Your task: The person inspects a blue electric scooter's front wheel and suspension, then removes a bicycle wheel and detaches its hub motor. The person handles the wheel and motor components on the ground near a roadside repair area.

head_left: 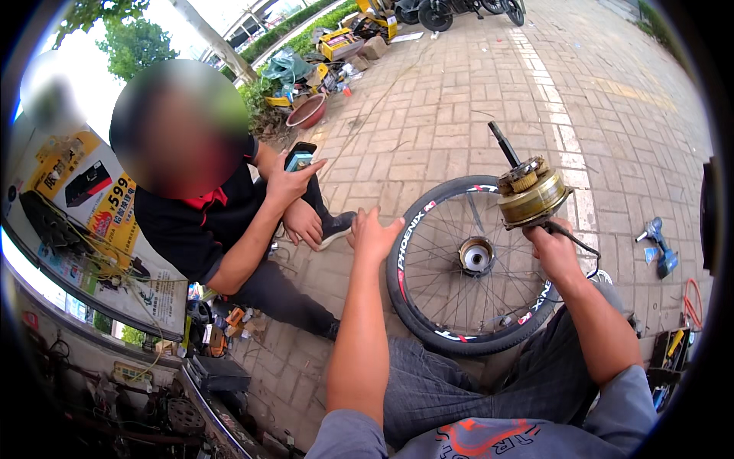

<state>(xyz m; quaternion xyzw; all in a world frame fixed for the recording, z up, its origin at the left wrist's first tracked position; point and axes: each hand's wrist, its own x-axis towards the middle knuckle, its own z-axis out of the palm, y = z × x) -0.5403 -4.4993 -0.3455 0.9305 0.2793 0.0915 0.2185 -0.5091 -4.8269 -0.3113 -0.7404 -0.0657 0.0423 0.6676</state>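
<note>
My right hand (553, 249) grips a greasy hub motor core (532, 197) from below, near its black cable (577, 240). The core is brass-coloured with gear teeth on top, and its dark axle points up to the left. Beneath it, a bicycle wheel (405, 264) with a black tyre and thin spokes lies tilted by my legs. Its hub shell (477, 255) is open in the middle. My left hand (375, 236) is raised left of the tyre, thumb out and fingers apart, with nothing seen in it; the palm side is hidden.
A person (202, 222) crouches at the left, holding a phone (300, 155). A blue cordless drill (659, 246) and a tool box (667, 359) lie right. At the lower left is a cluttered cart (153, 382). Boxes, a red basin (307, 112) and motorbikes (437, 14) stand behind.
</note>
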